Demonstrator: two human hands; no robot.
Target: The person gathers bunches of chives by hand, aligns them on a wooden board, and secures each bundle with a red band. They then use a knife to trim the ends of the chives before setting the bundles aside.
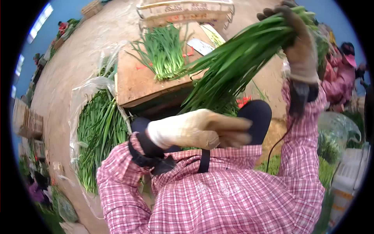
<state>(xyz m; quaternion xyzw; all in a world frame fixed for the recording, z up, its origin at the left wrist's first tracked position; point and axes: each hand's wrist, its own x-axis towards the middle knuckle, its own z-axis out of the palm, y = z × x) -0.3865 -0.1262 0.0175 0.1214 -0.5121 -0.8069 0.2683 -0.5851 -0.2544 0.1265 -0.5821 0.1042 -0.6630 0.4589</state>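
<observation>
Head view: your right fingers (293, 17) clamp the raised leaves (245, 48); grip snugly without bruising them; your left fingers (231, 123) are apart, empty

Leafy green bunch (241, 58), raised aslant, tips drooping near knee (258, 119)

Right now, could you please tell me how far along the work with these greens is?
One trim green bunch laid flat on the brown board looks done, though I can't tell if it's tied. The gloved right hand holds up a long-leaved green bunch; the gloved left hand looks empty. The green leaves heaped in clear plastic seem left.
</observation>
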